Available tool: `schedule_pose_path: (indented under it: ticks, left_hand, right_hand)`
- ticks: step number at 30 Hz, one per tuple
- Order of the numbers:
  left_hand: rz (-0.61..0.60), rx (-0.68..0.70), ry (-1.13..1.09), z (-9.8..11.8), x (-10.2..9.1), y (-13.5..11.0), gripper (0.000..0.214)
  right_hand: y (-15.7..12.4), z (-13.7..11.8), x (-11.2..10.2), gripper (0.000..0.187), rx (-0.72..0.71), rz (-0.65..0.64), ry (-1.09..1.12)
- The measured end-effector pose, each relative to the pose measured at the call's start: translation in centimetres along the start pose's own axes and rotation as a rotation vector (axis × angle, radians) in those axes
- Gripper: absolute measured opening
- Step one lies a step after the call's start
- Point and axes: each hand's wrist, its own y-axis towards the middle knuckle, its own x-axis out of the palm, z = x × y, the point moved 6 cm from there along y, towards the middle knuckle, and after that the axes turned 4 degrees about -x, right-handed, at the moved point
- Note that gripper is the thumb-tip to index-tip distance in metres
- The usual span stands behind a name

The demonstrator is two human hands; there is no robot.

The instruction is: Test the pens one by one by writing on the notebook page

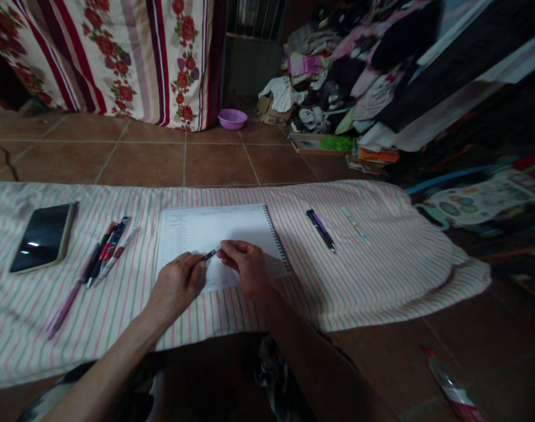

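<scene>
My left hand is closed around a dark pen, whose end sticks out toward the right. My right hand pinches at that end; a small pale piece shows at its fingertips, too small to name. Both hands are over an open spiral notebook with a white page and a printed column at its left side. To the right of the notebook lies a black and purple pen, and beyond it a pale patterned strip or stick. Several pens lie bunched to the left.
A striped cloth covers the table. A smartphone rests at the far left. On the tiled floor are a purple basin, a heap of clothes and, at lower right, a bottle. A flowered curtain hangs behind.
</scene>
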Motion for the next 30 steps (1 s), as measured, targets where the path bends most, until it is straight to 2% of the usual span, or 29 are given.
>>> schedule_pose_path:
  ticks: [11, 19, 30]
  left_hand:
    - [0.011, 0.021, 0.047, 0.09, -0.09, -0.02, 0.028]
    - [0.006, 0.031, 0.107, -0.07, 0.22, -0.19, 0.031]
    - [-0.020, 0.011, 0.103, -0.12, 0.19, -0.06, 0.033]
  right_hand:
    - [-0.11, 0.42, 0.36, 0.026, 0.052, -0.064, 0.050]
    - [0.01, 0.49, 0.17, 0.023, 0.062, -0.009, 0.013]
    - [-0.16, 0.31, 0.25, 0.023, 0.068, -0.059, -0.015]
